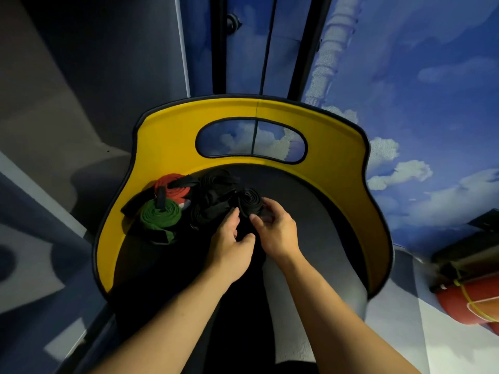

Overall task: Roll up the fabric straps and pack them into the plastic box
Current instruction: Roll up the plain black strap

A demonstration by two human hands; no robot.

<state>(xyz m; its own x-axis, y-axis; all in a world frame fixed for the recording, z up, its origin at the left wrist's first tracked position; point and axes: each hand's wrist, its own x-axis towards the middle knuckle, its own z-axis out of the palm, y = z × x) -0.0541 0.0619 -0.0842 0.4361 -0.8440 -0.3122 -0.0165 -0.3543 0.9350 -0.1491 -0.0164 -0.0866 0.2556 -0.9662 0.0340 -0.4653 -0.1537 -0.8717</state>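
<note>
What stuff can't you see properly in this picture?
- Plastic box: none shows anywhere in the head view.
- Black straps: too dark to count or separate.
- Black roll: its near edge is covered by the right hand.
- Left hand: what its fingers hold is lost in shadow.
- Orange cylinder: cut off by the right edge.

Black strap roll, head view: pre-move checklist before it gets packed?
1. Black strap roll wound into a coil: ok, spiral visible.
2. Right hand holds the roll: ok, fingers at its near edge.
3. Left hand supporting: cannot tell, fingers lie in dark strap fabric.
4. Loose end secured: cannot tell, too dark.
5. Plastic box in view: not ok, none visible.
6. Green roll and red roll already rolled: ok, both on the seat by the yellow backrest.
</note>
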